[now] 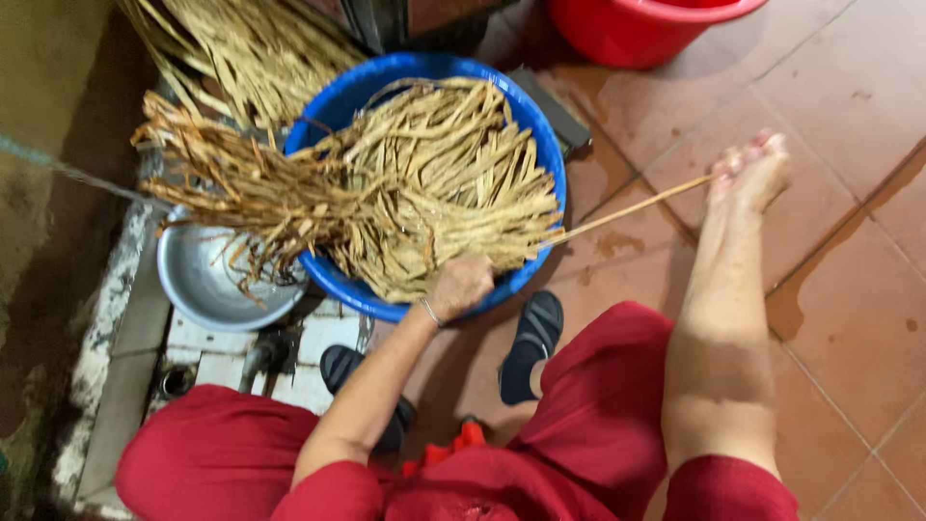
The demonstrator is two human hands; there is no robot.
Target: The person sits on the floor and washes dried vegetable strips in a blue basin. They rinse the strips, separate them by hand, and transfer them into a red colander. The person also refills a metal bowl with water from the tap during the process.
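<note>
A blue round basin (547,145) on the floor is heaped with dried, flat, straw-coloured strips (444,164). My left hand (461,286) is closed on the strips at the basin's near rim. Out to the right, my right hand (750,172) pinches the end of one long thin strip (627,208), which runs taut back into the heap. A browner, frayed bundle of strips (241,188) hangs over the basin's left rim.
A metal bowl (207,282) sits left of the basin on a pale tiled ledge. More dried strips (241,48) lie at the back left. A red tub (627,29) stands at the top. Two black slippers (531,342) and my red-clothed knees lie below, on reddish floor tiles (849,289).
</note>
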